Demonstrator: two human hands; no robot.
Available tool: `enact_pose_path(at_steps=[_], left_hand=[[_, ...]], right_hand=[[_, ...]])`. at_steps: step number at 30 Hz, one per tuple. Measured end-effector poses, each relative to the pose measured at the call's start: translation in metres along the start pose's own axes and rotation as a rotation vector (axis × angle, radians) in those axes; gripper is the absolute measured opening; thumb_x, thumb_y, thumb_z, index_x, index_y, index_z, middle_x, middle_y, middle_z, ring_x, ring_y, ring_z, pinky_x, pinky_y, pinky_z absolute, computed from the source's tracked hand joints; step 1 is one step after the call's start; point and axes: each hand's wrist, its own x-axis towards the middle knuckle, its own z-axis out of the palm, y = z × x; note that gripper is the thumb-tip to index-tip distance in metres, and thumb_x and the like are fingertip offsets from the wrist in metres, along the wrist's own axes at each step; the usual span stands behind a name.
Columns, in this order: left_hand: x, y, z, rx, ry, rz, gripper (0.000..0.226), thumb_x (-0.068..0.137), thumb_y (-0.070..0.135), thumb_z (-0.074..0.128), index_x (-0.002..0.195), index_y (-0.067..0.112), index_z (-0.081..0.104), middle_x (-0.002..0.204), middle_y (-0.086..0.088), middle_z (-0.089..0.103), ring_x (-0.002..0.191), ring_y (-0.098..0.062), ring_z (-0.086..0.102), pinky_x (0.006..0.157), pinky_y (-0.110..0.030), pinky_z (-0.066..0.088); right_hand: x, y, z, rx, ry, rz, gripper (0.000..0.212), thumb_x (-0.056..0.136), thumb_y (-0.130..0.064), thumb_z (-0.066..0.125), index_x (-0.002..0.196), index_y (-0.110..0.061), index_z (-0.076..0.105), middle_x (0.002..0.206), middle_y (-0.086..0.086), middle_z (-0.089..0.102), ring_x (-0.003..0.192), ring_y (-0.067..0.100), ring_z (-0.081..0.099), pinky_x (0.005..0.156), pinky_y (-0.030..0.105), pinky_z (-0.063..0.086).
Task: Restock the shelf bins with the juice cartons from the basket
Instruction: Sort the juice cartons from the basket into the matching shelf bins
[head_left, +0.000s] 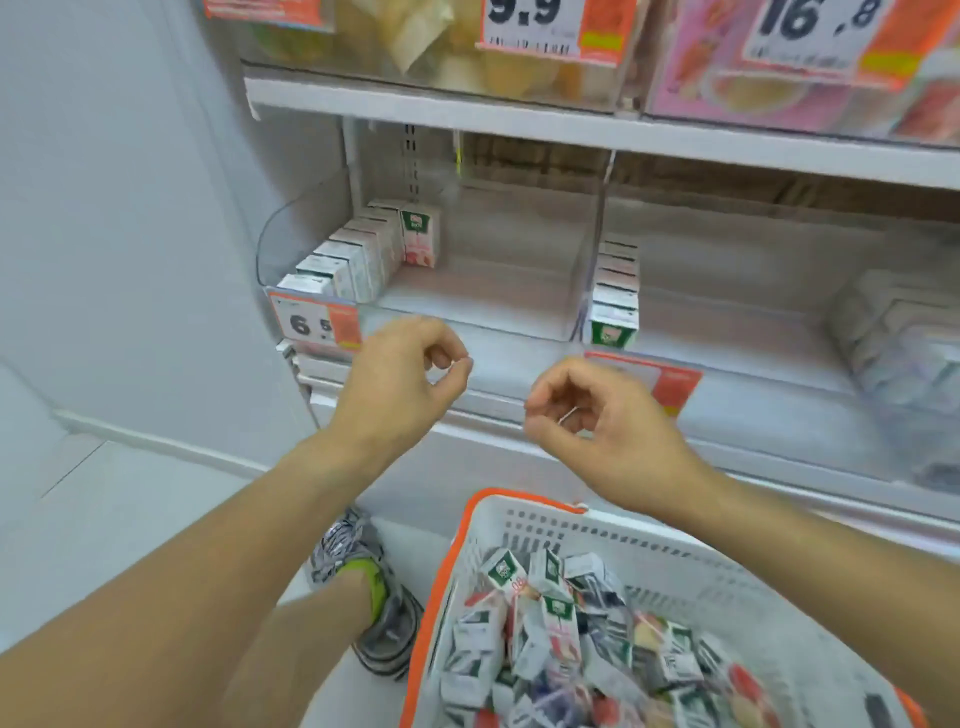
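Note:
A white basket with an orange rim (524, 506) stands on the floor at the bottom right, heaped with several small juice cartons (558, 631). Above it, a clear shelf bin (540, 291) holds a row of cartons (358, 260) along its left wall, one pink carton upright at the back. A second bin to the right has a row of green cartons (615, 296) at its left side. My left hand (400, 379) and my right hand (597, 415) hover in front of the shelf edge, fingers loosely curled, holding nothing.
A price tag reading 6.5 (314, 322) and another orange tag (660, 382) hang on the shelf front. The upper shelf (519, 122) carries clear bins of snacks. A wrapped multipack (898, 353) lies at the far right. My sneaker (374, 587) is left of the basket.

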Motion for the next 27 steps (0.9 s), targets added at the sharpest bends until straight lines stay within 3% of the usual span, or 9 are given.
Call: enact_pose_path(at_steps=[4,7,10,12,15,18,21,24,27], left_hand=[[-0.064,0.027,0.060,-0.094,-0.256,-0.126,0.008,0.080,0.015,0.071,0.075,0.021,0.067,0.069,0.009,0.062,0.067,-0.002,0.053,0.065,-0.018,0.043],[-0.118,0.033,0.102,-0.139,-0.569,-0.250,0.013,0.085,0.015,0.070,0.076,0.021,0.065,0.071,0.011,0.062,0.069,0.000,0.055,0.062,-0.012,0.040],[-0.169,0.036,0.137,-0.078,-0.874,-0.306,0.005,0.091,0.020,0.065,0.086,0.020,0.065,0.084,0.007,0.062,0.076,-0.005,0.056,0.073,-0.021,0.045],[-0.194,0.035,0.150,-0.014,-1.021,-0.365,0.014,0.092,0.027,0.065,0.100,0.016,0.065,0.094,0.001,0.062,0.083,-0.014,0.057,0.073,-0.025,0.046],[-0.217,0.033,0.161,0.089,-1.185,-0.377,0.029,0.088,0.040,0.068,0.103,0.016,0.060,0.096,-0.001,0.057,0.083,-0.018,0.057,0.062,-0.022,0.041],[-0.231,0.029,0.166,0.205,-1.254,-0.325,0.054,0.081,0.049,0.072,0.120,0.017,0.053,0.112,-0.005,0.053,0.100,-0.022,0.055,0.075,-0.030,0.043],[-0.237,0.028,0.171,0.202,-1.242,-0.330,0.067,0.078,0.042,0.077,0.132,0.016,0.049,0.122,-0.009,0.054,0.117,-0.024,0.050,0.090,-0.034,0.047],[-0.230,0.028,0.172,0.181,-1.221,-0.385,0.065,0.077,0.037,0.079,0.132,0.016,0.052,0.125,-0.009,0.060,0.110,-0.024,0.058,0.088,-0.033,0.050],[-0.214,0.024,0.166,0.132,-1.176,-0.533,0.066,0.077,0.030,0.080,0.134,0.018,0.052,0.129,-0.008,0.059,0.101,-0.022,0.062,0.082,-0.030,0.051]], right_hand=[[-0.075,0.072,-0.007,0.008,-0.015,0.219,0.024,0.086,-0.008,0.072,0.081,-0.028,0.060,0.077,-0.009,0.065,0.066,0.008,0.061,0.063,0.028,0.052],[-0.118,0.125,-0.003,-0.033,-0.078,0.386,0.019,0.087,-0.008,0.071,0.084,-0.024,0.062,0.079,-0.010,0.064,0.068,0.002,0.060,0.068,0.022,0.048],[-0.151,0.165,0.009,-0.034,-0.197,0.556,0.011,0.087,-0.011,0.072,0.087,-0.020,0.065,0.082,-0.005,0.066,0.074,0.006,0.061,0.074,0.027,0.051],[-0.165,0.178,0.018,-0.052,-0.338,0.628,0.010,0.087,-0.021,0.075,0.091,-0.020,0.066,0.085,-0.005,0.066,0.078,0.010,0.063,0.075,0.027,0.053],[-0.180,0.185,0.031,-0.129,-0.632,0.718,0.033,0.085,-0.039,0.076,0.109,-0.020,0.064,0.099,-0.005,0.064,0.091,0.016,0.063,0.083,0.030,0.051],[-0.190,0.186,0.046,-0.207,-0.810,0.731,0.055,0.079,-0.049,0.079,0.122,-0.023,0.058,0.117,-0.001,0.062,0.107,0.021,0.061,0.096,0.036,0.050],[-0.197,0.187,0.060,-0.334,-0.863,0.638,0.070,0.073,-0.056,0.081,0.128,-0.023,0.054,0.126,0.000,0.058,0.114,0.023,0.056,0.090,0.031,0.045],[-0.204,0.191,0.068,-0.486,-0.869,0.492,0.075,0.070,-0.059,0.080,0.129,-0.022,0.051,0.127,0.006,0.054,0.114,0.027,0.050,0.086,0.035,0.042],[-0.206,0.195,0.067,-0.498,-0.846,0.477,0.071,0.076,-0.053,0.079,0.133,-0.023,0.050,0.127,0.006,0.055,0.115,0.028,0.051,0.087,0.036,0.042]])
